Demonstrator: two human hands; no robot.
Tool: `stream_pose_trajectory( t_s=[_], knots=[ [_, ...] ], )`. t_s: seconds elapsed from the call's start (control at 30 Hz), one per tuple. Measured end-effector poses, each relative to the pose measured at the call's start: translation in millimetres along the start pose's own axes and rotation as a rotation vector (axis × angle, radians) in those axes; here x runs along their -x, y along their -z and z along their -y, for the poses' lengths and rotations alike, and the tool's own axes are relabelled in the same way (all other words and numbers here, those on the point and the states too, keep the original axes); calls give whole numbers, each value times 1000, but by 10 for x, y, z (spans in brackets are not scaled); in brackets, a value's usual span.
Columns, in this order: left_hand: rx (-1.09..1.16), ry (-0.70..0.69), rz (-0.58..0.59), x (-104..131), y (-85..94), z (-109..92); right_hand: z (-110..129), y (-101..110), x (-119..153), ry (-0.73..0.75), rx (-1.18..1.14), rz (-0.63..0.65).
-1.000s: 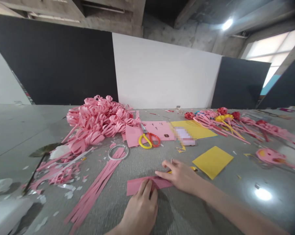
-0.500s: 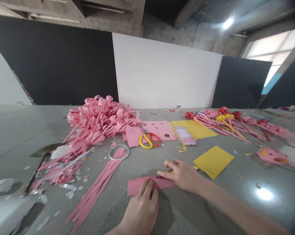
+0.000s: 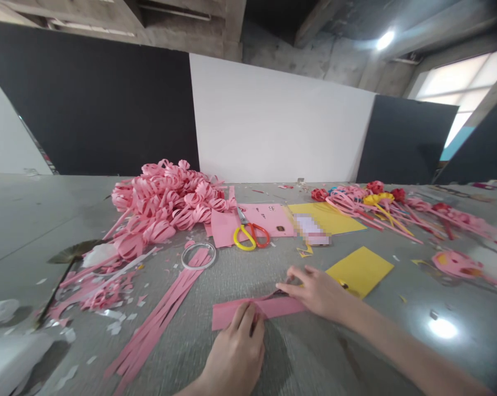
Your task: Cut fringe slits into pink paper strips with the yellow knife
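Because thin paper slips, the left hand (image 3: 234, 352), fingers together, pressed the pink strip (image 3: 222, 316) to the counter (image 3: 182, 363), presumably anchoring it while the right hand (image 3: 320, 291) seemed to pinch its raised edge.

Left hand (image 3: 235, 349) presses palm-down; right hand's (image 3: 320, 291) fingers bend, forearm slanting.

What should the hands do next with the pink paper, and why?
Maybe the right hand should gently lift the thin edge, because it rises toward those fingers while the left hand presses the pink paper down.
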State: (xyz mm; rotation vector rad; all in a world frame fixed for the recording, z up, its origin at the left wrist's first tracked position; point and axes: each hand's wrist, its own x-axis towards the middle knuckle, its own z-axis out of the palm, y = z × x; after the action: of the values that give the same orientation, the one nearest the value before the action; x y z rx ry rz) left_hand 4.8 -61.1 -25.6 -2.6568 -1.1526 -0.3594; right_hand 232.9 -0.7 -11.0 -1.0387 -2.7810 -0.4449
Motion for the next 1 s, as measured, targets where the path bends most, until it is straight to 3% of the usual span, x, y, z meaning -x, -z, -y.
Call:
stream_pose_trajectory(
  t_s=[0.47, 0.7, 1.0],
  knots=[
    [-65, 111, -80, 61, -32, -18, 97, 181, -123, -38, -68, -151],
    [-52, 10, -102, 33, -64, -3, 217, 102, -156, 20, 34, -133],
    [-79, 12, -50, 31, -51, -18, 287, 36, -181, 63, 147, -67]
  ],
)
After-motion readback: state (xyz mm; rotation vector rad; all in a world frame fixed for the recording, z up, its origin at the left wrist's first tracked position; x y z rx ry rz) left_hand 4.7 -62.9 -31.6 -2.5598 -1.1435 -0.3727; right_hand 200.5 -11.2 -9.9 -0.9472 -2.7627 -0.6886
